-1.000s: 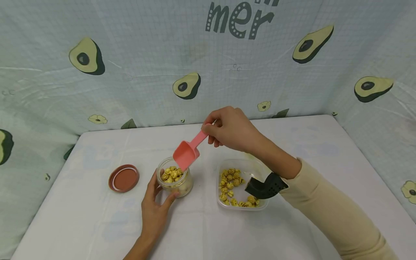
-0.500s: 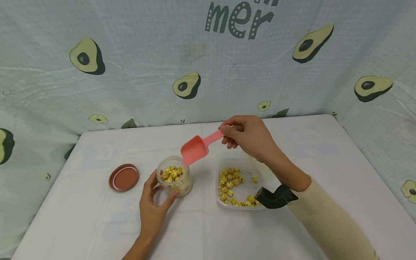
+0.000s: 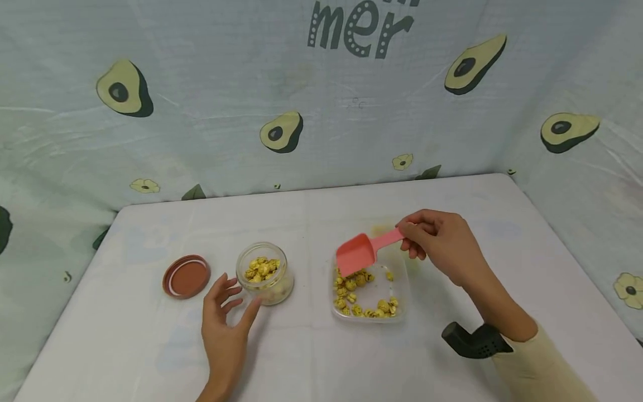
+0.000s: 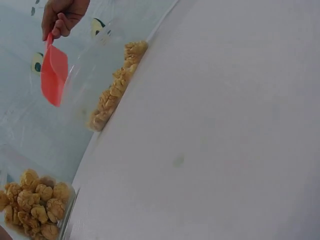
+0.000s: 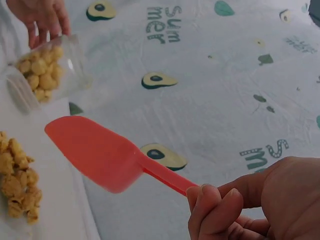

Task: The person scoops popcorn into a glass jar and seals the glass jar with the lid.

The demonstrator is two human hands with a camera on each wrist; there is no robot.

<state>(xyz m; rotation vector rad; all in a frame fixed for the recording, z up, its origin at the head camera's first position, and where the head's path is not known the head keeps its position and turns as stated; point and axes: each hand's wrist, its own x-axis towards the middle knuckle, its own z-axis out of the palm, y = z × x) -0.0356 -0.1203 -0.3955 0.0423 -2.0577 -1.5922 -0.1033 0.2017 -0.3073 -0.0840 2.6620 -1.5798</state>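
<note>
My right hand pinches the handle of a pink plastic scoop between thumb and fingers. The scoop's bowl holds nothing and hangs over the back left of a clear plastic container. Pieces of caramel popcorn lie along the container's left and front sides. To its left stands a glass jar, upright and uncovered, with popcorn inside. Beside the jar's left front is my left hand, its fingers loosely bent and spread, thumb tip near the glass.
A reddish-brown jar lid lies on the white-covered table, left of the jar. Behind the table hangs a cloth printed with avocados. A black wrist mount sticks out from my right wrist.
My right hand has carried the scoop rightward and lower, from over the jar to over the container. My left hand has let go of the jar and drawn slightly left.
</note>
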